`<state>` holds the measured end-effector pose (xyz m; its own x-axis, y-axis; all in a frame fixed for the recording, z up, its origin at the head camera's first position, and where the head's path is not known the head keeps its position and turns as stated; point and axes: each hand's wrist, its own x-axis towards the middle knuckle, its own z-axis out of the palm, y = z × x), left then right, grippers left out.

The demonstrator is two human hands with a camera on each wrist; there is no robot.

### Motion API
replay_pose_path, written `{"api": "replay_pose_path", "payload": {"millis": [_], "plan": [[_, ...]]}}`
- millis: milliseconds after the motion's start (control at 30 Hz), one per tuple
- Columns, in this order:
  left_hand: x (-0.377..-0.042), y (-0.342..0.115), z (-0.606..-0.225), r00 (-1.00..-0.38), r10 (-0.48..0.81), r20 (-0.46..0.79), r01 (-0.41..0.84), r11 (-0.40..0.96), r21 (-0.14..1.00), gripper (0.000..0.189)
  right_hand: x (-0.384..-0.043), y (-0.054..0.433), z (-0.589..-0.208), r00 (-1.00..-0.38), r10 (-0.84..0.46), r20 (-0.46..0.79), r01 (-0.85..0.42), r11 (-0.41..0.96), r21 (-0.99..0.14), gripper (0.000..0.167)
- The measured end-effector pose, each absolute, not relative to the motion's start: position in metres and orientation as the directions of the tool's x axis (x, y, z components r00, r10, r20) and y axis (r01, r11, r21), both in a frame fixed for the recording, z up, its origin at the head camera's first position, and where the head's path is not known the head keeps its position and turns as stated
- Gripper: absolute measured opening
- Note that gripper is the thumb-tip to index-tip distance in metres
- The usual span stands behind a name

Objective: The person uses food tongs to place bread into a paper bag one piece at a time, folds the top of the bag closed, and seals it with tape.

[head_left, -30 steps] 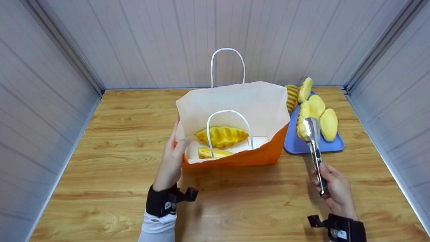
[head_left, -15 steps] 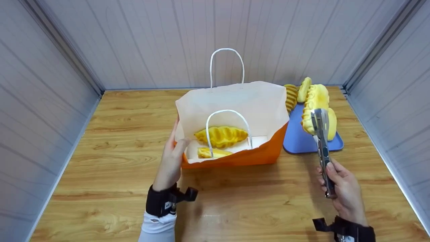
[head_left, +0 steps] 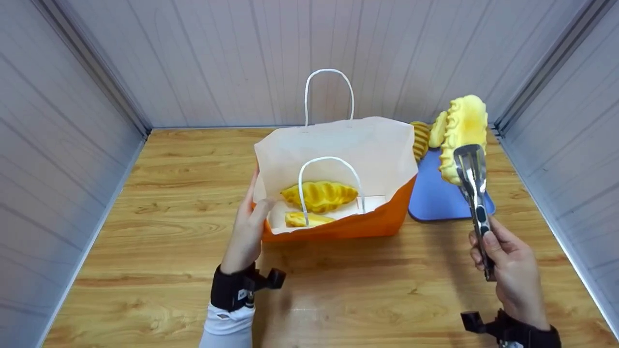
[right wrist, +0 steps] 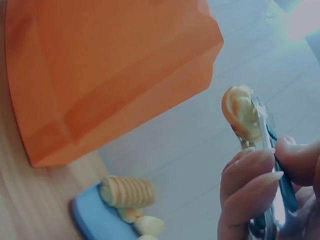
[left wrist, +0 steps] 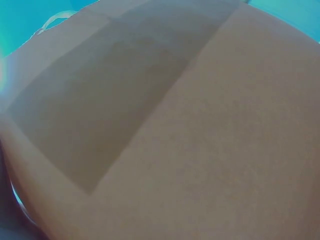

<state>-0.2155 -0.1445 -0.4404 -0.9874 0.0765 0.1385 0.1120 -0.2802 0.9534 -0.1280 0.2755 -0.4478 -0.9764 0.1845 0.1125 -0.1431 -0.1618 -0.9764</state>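
Note:
My left hand (head_left: 245, 232) grips the left side of an orange paper bag (head_left: 382, 222), thumb over the rim at its mouth. The bag stands open, its inside white. A ridged golden bread (head_left: 329, 198) and a smaller yellow bread piece (head_left: 296, 220) lie in it, partly behind the front handle. In my right hand (head_left: 515, 263) are metal tongs (head_left: 478, 195), squeezed on a long pale bread with a wavy edge (head_left: 466, 121), raised above the tray at the right. The right wrist view shows that bread (right wrist: 239, 112) end-on in the tongs.
A blue tray (head_left: 430, 205) lies right of the bag, with a striped roll (head_left: 420, 140) and a pale bread (head_left: 437, 130) at its far end. More pale pieces (right wrist: 149, 225) show there in the right wrist view. Panel walls (head_left: 217, 63) enclose the wooden table (head_left: 159, 232).
The tongs have lifted the wavy-edged bread off the tray, moving up and to the right, and it now covers the pale breads behind it. My left hand and the bag have stayed put.

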Motion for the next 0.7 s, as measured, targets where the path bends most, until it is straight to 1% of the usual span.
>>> {"api": "replay_pose_path", "payload": {"millis": [133, 333, 400, 467, 567, 633, 700], "plan": [[-0.214, -0.145, -0.440, -0.987, 0.076, 0.145, 0.118, -0.282, 0.952, 0.071, -0.131, 0.276, -0.431, -0.971, 0.180, 0.158, -0.174, -0.074, -0.982, 0.047], [-0.214, -0.145, -0.441, -0.987, 0.073, 0.144, 0.118, -0.284, 0.951, 0.071, -0.140, 0.274, -0.404, -0.964, 0.119, 0.236, -0.235, 0.029, -0.972, 0.044], [-0.214, -0.145, -0.441, -0.989, 0.066, 0.134, 0.109, -0.288, 0.951, 0.072, -0.144, 0.272, -0.394, -0.959, 0.096, 0.266, -0.257, 0.098, -0.962, 0.043], [-0.213, -0.145, -0.441, -0.990, 0.060, 0.127, 0.105, -0.291, 0.951, 0.072, -0.148, 0.271, -0.384, -0.953, 0.068, 0.295, -0.276, 0.210, -0.938, 0.044], [-0.213, -0.145, -0.440, -0.991, 0.052, 0.123, 0.103, -0.290, 0.951, 0.072, -0.155, 0.269, -0.369, -0.940, -0.004, 0.342, -0.311, 0.426, -0.850, 0.047], [-0.212, -0.146, -0.440, -0.990, 0.056, 0.126, 0.105, -0.288, 0.952, 0.071, -0.160, 0.267, -0.359, -0.922, -0.076, 0.380, -0.356, 0.556, -0.751, 0.049], [-0.212, -0.146, -0.440, -0.990, 0.057, 0.127, 0.106, -0.284, 0.953, 0.071, -0.166, 0.266, -0.347, -0.905, -0.159, 0.395, -0.398, 0.647, -0.650, 0.050]]}}
